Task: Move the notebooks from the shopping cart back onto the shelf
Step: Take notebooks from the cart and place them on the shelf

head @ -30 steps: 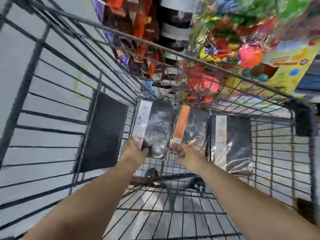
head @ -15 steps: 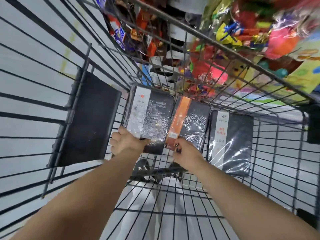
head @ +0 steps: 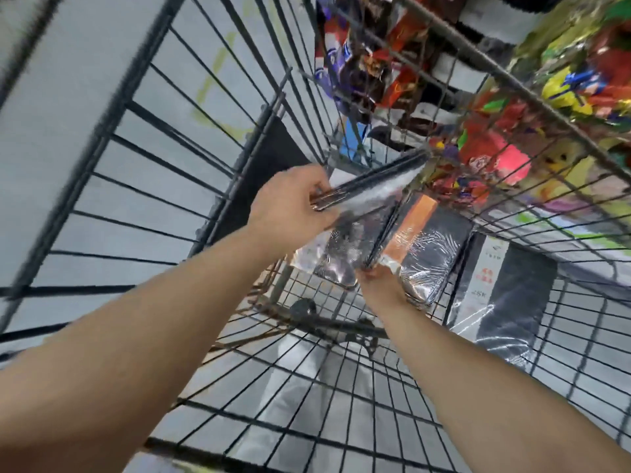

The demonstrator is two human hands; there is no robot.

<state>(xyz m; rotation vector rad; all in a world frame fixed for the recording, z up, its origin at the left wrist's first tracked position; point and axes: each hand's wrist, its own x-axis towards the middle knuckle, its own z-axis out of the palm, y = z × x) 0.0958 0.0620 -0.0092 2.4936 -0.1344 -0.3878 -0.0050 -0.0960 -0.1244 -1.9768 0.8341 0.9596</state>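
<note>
Fingers of the left hand (head: 290, 208) curl round the shiny notebook (head: 375, 189) and hold it up on its edge, above the shopping cart (head: 240, 165). The right hand (head: 379, 285) pinches the low corner of the orange-stripe notebook (head: 430, 247), down inside the cart. The white-stripe notebook (head: 505, 302) lies just beside it. Bright packs (head: 495, 155) fill the shelf behind the wires.

I am counting four wrapped notebooks (head: 512, 291) inside the shopping cart (head: 99, 139), one black panel (head: 273, 155) on its side, one left hand (head: 290, 203), one right hand (head: 379, 285).
</note>
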